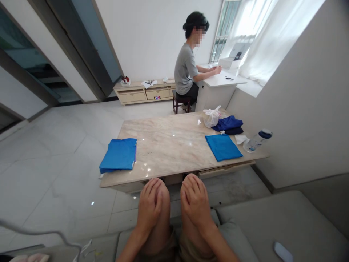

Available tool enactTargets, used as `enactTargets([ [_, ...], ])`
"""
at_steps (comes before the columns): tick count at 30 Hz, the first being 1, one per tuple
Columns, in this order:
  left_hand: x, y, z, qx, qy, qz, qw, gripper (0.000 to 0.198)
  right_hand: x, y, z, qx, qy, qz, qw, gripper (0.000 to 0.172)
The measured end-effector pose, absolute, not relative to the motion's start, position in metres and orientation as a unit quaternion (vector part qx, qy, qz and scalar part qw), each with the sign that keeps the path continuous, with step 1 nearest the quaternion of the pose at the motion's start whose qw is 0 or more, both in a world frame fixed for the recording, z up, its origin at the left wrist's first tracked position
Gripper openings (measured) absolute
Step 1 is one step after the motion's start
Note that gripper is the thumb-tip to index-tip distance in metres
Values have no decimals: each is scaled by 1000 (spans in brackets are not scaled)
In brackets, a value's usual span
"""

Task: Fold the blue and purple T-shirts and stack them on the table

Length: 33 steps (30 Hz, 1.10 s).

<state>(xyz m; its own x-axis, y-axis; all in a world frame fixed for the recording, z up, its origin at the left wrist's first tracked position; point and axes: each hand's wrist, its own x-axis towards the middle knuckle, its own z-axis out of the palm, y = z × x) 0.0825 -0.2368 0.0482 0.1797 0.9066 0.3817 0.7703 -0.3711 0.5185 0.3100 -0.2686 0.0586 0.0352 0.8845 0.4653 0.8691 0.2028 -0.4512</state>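
My left hand [150,198] rests on my left knee, its fingers laid over the kneecap with nothing in them. On the other knee lies my right hand [194,194], also without anything in it. Just beyond the knees stands a low marble-topped table [166,145]. A folded blue cloth [119,154] lies at its left end, a little over the edge. Toward the right end is a second folded blue cloth [223,147]. Neither hand touches the table or the cloths.
A clear water bottle [255,142], a white tissue [240,139], a dark blue folded cloth [229,123] and a white plastic bag [211,116] stand at the table's right. Another person [188,69] sits at a white desk [218,80]. Grey sofa cushions [261,214] surround me.
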Motion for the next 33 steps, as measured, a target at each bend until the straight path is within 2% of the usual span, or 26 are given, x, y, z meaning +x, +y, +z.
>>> enactTargets([
  [6,73,-244,35,779,532,323,75,47,300,-282,72,-652,-682,4,330,34],
  [15,74,-252,36,802,504,316,54,52,311,-283,65,-662,-667,18,341,49],
  [21,68,-239,45,806,505,303,60,52,298,-268,74,-649,-682,55,332,36],
  [33,60,-241,55,793,529,293,76,49,299,-260,85,-671,-661,84,325,27],
])
